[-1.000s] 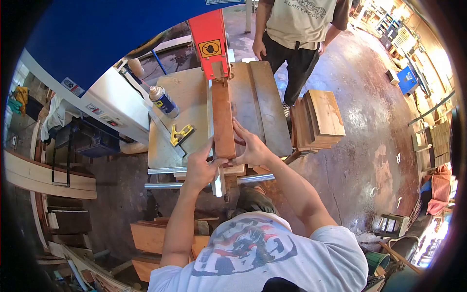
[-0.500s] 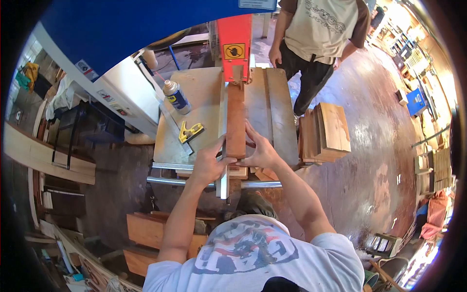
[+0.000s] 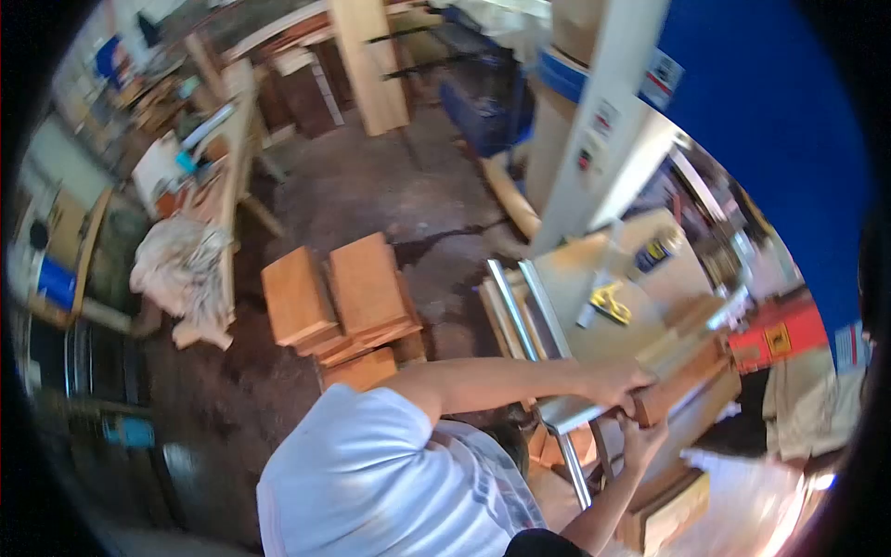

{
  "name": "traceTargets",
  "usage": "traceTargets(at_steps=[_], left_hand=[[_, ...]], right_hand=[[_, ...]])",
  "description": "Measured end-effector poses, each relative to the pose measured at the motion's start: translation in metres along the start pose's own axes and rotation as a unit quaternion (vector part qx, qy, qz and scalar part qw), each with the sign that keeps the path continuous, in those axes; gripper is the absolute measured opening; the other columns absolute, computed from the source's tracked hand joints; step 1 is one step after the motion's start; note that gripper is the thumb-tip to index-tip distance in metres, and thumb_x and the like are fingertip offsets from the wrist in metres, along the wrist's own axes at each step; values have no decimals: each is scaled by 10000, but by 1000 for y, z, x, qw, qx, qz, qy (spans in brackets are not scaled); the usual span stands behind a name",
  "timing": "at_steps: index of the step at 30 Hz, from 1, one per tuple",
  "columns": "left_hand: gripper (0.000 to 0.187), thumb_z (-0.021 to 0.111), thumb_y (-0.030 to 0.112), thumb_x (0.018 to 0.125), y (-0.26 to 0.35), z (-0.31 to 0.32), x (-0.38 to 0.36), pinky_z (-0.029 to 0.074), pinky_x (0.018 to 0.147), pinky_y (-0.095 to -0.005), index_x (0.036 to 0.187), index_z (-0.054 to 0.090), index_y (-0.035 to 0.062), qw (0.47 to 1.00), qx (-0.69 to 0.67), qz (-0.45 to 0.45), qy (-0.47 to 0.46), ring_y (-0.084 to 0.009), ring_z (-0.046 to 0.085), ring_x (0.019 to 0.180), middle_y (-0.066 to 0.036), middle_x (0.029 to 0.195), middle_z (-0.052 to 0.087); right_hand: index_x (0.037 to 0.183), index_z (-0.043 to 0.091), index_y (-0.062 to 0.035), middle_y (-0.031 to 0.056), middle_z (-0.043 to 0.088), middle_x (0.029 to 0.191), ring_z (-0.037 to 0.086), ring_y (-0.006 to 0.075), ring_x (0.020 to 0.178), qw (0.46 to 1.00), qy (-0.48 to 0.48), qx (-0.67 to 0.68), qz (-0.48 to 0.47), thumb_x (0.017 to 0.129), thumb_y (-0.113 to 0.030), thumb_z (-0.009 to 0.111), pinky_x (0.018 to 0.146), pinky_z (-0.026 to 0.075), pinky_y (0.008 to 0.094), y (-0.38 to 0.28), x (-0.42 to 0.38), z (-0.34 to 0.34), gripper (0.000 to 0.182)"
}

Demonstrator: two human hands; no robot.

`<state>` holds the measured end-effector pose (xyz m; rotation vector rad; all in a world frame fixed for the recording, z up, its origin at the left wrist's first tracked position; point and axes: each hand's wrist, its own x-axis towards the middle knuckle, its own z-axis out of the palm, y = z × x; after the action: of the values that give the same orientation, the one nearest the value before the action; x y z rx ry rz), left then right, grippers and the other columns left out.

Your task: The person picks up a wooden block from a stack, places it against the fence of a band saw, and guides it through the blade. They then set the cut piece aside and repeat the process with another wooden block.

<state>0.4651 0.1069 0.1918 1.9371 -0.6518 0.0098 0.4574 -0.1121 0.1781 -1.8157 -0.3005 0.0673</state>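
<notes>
A reddish-brown board (image 3: 685,379) lies on the saw table (image 3: 580,269), its far end by the red blade guard (image 3: 778,334). My left hand (image 3: 614,382) is closed on the board's near end from the left. Below it, my right hand (image 3: 642,440) grips the same end, fingers close to the left ones. A yellow-handled tool (image 3: 610,304) and a spray can (image 3: 655,252) rest on the table left of the board. The metal fence is partly hidden beside the board.
Stacked wood blocks (image 3: 371,278) stand on the floor at left. Behind them is a cluttered workbench (image 3: 238,176). The blue and white machine column (image 3: 594,139) rises beside the table. Another person's light shirt (image 3: 809,404) shows beyond the guard.
The view has swung left and rotated, so the saw table now sits at the right and the wood stacks are in the middle. Both hands remain at the board's near end.
</notes>
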Motion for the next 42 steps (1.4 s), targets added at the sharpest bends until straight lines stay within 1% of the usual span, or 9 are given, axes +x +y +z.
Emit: traceTargets(at_steps=[2,3,5,6,8,11,16,22,42], left_hand=[[476,786,144,820,33,-25,-5,520,1016,-472,1281,702,56,997,-36,-48,-55,-364,668,1159,-195,1186,726],[342,748,115,842,25,-16,-6,550,981,-449,1178,768,52,955,-222,-176,-86,-323,685,1155,-183,1238,733],[308,733,78,846,27,-22,-9,607,815,-363,1145,795,38,937,-238,-229,-113,-214,760,949,-128,1100,799],[301,780,123,857,49,-29,-1,603,828,-358,1140,795,22,963,-98,-230,-98,-194,758,926,-118,1063,807],[597,852,110,829,19,-19,0,565,969,-401,1375,647,-19,995,-26,-84,-49,-231,725,1108,-167,1220,759],[703,887,77,761,20,-14,4,528,1043,-408,1402,625,-49,998,-9,-51,-21,-267,712,1188,-212,1276,742],[646,875,143,819,5,-18,0,571,935,-400,1388,631,-41,999,43,-8,-6,-259,728,1097,-183,1218,756],[733,891,129,778,17,-15,16,537,1019,-414,1421,590,-49,998,-16,-59,-21,-378,689,1237,-264,1294,702],[778,900,222,781,13,-22,27,565,989,-439,1427,573,-61,999,45,-7,-22,-411,697,1197,-282,1277,699]], right_hand=[[1227,674,53,186,743,1175,736,231,1018,981,27,-17,191,736,-9,887,836,625,378,-72,-1,24,539],[1252,658,43,182,735,1215,734,225,1031,932,41,292,209,756,-90,921,852,623,377,-28,-15,13,577],[1390,559,45,149,718,1257,708,236,1077,955,-39,-74,283,715,-255,974,969,591,394,-53,-5,5,847],[1465,507,33,153,710,1293,687,239,1145,961,-4,-145,237,652,-254,1010,1023,570,408,-83,-6,-1,998],[1613,341,12,188,525,1572,563,258,1385,998,12,51,34,591,-156,1021,1145,504,397,-3,-10,1,1239],[1564,383,52,191,624,1444,632,295,1302,993,90,-20,-69,612,-177,972,1092,529,390,21,-11,3,1142],[1663,197,23,184,420,1639,498,252,1442,989,-41,139,29,606,-87,990,1254,393,434,1,-2,-4,1326],[1646,138,78,213,107,1758,314,324,1569,1000,-4,25,12,625,-130,981,1263,385,462,10,7,-14,1340],[1636,121,105,223,91,1758,225,325,1602,999,-15,36,5,625,-215,1015,1260,384,465,4,18,-20,1387]])
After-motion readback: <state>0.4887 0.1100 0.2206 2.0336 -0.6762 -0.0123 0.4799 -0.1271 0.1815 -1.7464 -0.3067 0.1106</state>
